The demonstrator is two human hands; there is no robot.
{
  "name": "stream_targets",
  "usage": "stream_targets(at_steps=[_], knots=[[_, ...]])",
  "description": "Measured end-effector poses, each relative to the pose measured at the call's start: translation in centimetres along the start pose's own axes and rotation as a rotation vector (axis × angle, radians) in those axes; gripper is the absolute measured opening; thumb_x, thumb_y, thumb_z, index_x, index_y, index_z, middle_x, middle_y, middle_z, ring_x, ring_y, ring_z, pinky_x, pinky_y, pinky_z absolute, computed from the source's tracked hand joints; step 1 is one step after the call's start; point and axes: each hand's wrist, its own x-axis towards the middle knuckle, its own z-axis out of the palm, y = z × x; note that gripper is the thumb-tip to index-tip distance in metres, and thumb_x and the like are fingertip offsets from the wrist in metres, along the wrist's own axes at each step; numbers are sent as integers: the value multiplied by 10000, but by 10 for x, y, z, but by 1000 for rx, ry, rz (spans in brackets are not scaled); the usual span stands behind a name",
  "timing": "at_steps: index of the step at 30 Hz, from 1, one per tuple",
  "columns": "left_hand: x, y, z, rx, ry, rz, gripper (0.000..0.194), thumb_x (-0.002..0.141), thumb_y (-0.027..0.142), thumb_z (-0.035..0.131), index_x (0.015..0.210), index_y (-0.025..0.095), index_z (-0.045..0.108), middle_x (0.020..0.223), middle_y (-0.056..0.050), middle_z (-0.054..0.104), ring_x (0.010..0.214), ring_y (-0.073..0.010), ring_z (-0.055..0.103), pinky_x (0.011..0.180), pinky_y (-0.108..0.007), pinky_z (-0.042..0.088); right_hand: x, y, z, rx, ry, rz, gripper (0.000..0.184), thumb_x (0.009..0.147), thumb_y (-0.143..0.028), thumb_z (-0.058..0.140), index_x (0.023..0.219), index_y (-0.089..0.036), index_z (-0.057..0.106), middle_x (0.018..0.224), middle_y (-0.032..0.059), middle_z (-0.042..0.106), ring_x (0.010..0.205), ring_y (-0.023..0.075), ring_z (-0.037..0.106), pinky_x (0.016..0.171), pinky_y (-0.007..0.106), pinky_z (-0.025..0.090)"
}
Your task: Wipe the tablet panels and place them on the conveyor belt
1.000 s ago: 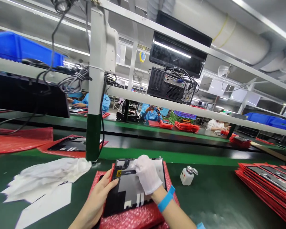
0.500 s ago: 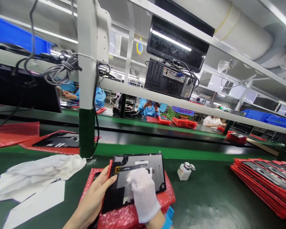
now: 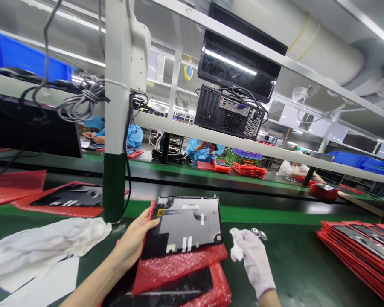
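Note:
My bare left hand grips the left edge of a thin tablet screen panel, its thumb on the face. The panel's grey back with white tape strips faces up, tilted toward me. Under it lies a red bubble-wrap sleeve, on top of another sleeve with a dark panel. To the right, my white-gloved right hand pinches a crumpled white wipe. It is at the small dispenser bottle, whose metal lid shows beyond the fingers; the bottle's body is hidden behind the hand.
A stack of red sleeves with panels stands at the right. White cloth and a white sheet lie at the left, near a green-and-white post. Co-workers in blue sit across the bench.
My right hand has left the panel's face and moved right to the bottle with the wipe. The panel, still in my left hand, now lies higher, uncovering the sleeve below.

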Motion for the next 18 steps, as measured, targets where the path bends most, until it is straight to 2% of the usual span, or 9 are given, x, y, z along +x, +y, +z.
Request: stream_targets(at_steps=[2,5,7,9,12,15,17,18], knots=[[33,6,2,52,13,31,488,599,124,766,1067,181,641,863,-33,765,734,-203,719,637,-274,552,-4,3,-5,27,-10,27,424,774,-595,650,707,-180,590,533,-28,499,488,126,470,546,279,393],[94,16,-2,133,112,47,307,728,111,706,1023,160,636,831,-10,721,638,-131,662,605,-250,533,-10,20,-11,34,67,62,419,778,-606,619,717,-192,608,502,-30,477,482,137,462,538,285,370],[133,21,-8,204,183,33,204,848,206,652,1043,151,628,903,-20,694,667,-118,639,609,-267,536,-13,33,-16,-5,101,108,395,765,-592,616,715,-200,616,548,-11,532,473,140,473,516,286,360],[164,24,-18,288,243,14,239,904,297,602,1093,151,618,990,-41,674,744,-133,642,643,-306,554,-13,43,-19,-79,47,141,368,721,-564,643,672,-201,611,657,19,608,500,145,515,511,281,376],[189,23,-32,434,296,17,309,902,329,604,1164,164,604,1115,-72,657,893,-181,657,747,-377,569,-11,45,-10,-118,-77,181,295,713,-477,645,621,-213,552,679,2,611,560,149,570,532,257,420],[195,27,-39,607,303,72,343,885,313,626,1201,182,598,1245,-90,619,1060,-234,626,874,-456,534,-10,37,28,-40,-177,285,195,727,-330,593,637,-235,448,549,-65,540,410,109,510,416,224,351],[189,36,-38,720,282,125,322,869,284,644,1172,177,616,1298,-94,602,1147,-252,588,950,-488,481,-13,30,73,-77,-251,276,112,736,-248,550,692,-244,447,532,-84,535,330,94,448,343,218,268],[182,43,-38,771,256,149,291,846,268,668,1120,174,645,1287,-89,621,1169,-254,578,977,-464,456,-16,26,100,-184,-281,209,91,741,-213,549,715,-242,466,553,-74,555,332,101,454,330,225,246]])
